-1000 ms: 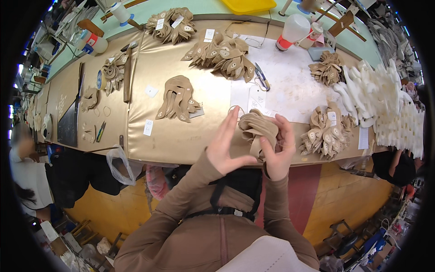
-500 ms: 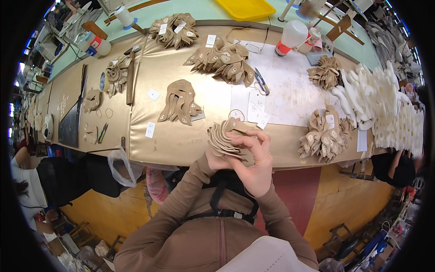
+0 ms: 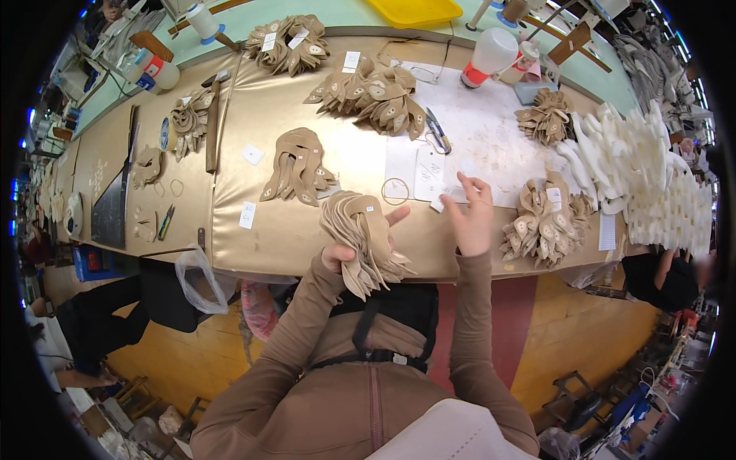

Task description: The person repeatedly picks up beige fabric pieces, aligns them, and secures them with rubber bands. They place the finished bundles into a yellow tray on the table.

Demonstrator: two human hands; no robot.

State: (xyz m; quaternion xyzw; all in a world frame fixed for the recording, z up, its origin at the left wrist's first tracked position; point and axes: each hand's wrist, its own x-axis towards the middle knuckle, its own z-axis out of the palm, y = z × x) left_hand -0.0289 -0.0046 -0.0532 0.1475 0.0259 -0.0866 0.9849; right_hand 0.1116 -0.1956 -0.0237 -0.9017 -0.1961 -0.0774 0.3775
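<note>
Gripping tan cutout stack (image 3: 362, 241) in left hand (image 3: 341, 253) | right hand (image 3: 470, 218) fingers released

Workshop, most likely a shoe-making or leather-goods floor. Long desk (image 3: 230, 238) with a tan, leather-like cover runs across the room. Bundles of tan cut pieces (image 3: 295, 165) lie on it beyond the fingers (image 3: 464, 195), some with small white tags. A heap of white foam shapes (image 3: 652, 176) sits far to the right of the fingers. Scissors (image 3: 437, 130) and a rubber band (image 3: 395, 190) lie just ahead of them. Hammer (image 3: 212, 123) and a cone of thread (image 3: 203, 19) further left. Glue-type bottle (image 3: 491, 55) at the far edge. Wooden floor (image 3: 583, 322) below; other people work at either end.
</note>
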